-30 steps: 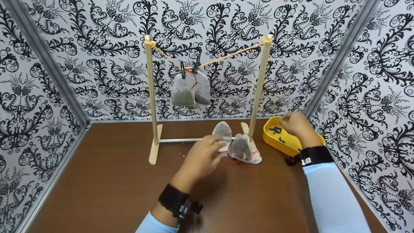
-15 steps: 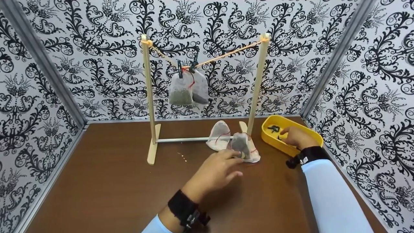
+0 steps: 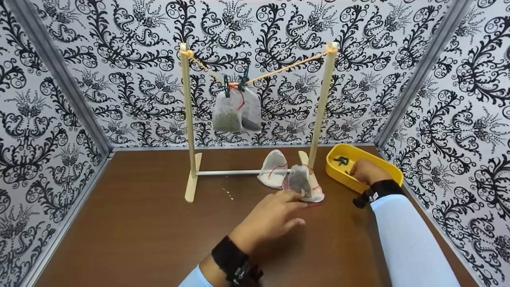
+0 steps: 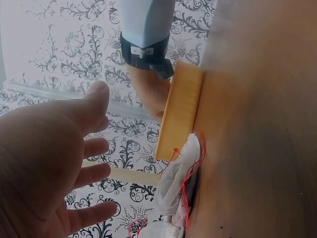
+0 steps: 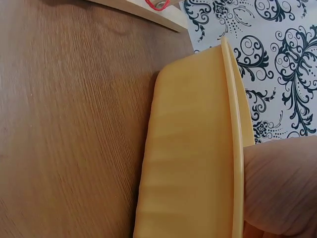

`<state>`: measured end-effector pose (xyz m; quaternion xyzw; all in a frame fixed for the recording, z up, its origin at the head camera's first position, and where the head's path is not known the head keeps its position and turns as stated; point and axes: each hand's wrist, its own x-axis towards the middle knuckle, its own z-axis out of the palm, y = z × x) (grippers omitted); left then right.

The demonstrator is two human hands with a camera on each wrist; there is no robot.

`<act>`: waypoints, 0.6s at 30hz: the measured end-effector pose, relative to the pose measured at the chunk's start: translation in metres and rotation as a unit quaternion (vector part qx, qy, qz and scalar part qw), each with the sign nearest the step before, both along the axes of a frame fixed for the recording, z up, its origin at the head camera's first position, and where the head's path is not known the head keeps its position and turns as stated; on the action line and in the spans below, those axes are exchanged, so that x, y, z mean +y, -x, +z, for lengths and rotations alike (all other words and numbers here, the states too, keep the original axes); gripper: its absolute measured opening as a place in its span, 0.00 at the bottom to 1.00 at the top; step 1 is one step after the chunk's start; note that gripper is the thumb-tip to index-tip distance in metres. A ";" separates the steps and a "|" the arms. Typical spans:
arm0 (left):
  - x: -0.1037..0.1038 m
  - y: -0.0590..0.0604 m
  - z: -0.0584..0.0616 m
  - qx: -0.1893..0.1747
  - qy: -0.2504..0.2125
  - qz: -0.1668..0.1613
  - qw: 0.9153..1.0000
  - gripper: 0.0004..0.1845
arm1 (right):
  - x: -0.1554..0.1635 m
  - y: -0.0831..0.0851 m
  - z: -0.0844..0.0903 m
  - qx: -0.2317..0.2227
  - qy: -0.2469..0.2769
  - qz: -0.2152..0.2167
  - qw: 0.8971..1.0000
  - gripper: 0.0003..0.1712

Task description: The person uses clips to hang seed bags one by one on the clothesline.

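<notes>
My left hand (image 3: 275, 213) hovers over the table, fingers extended and slightly spread, beside the drawstring mesh bags. The left wrist view shows a gap between its fingers and the nearest bag (image 4: 178, 178). One bag with dark contents (image 3: 299, 181) and another with white contents (image 3: 273, 179) sit by the stand's right foot, red strings on them. My right hand (image 3: 368, 172) reaches into a yellow tray (image 3: 342, 180), its fingertips near a small dark piece. Dark clips (image 3: 341, 160) lie in the tray. In the right wrist view, the tray wall (image 5: 193, 144) hides the fingers.
A wooden stand (image 3: 187, 119) carries a sagging orange cord (image 3: 291, 66). Two filled mesh bags (image 3: 227, 115) hang there from dark clips. A white rod (image 3: 227, 173) joins the feet. Pale crumbs (image 3: 228, 194) lie on the brown table (image 3: 139, 231). Patterned walls enclose the back and sides.
My right hand has lowered into the yellow tray from above it. My left hand has drawn toward me and to the right, uncovering the white-filled bag.
</notes>
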<state>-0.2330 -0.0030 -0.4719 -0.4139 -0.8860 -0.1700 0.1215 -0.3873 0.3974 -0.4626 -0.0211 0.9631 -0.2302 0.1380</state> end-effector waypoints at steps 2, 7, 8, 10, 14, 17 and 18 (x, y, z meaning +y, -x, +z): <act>0.000 0.000 0.000 -0.002 0.001 -0.001 1.000 0.25 | 0.003 0.004 -0.003 0.016 0.003 -0.004 1.000 0.13; -0.003 0.002 0.002 0.002 -0.002 -0.002 1.000 0.25 | 0.005 0.011 -0.001 0.080 -0.005 -0.023 0.996 0.12; -0.004 0.002 0.003 0.003 -0.004 -0.001 1.000 0.25 | 0.004 0.011 0.002 0.092 0.002 -0.031 0.995 0.14; -0.006 0.003 0.005 0.007 -0.007 0.002 1.000 0.25 | 0.000 0.010 0.008 0.115 0.026 -0.047 0.992 0.22; -0.013 0.005 0.011 0.011 -0.018 0.010 1.000 0.24 | -0.013 0.005 0.025 0.143 0.088 -0.064 0.984 0.26; -0.020 0.009 0.016 0.009 -0.026 0.020 0.999 0.23 | -0.030 -0.002 0.038 0.146 0.136 -0.062 0.978 0.28; -0.023 0.010 0.018 0.008 -0.029 0.024 0.999 0.23 | -0.036 -0.004 0.043 0.143 0.153 -0.061 0.976 0.29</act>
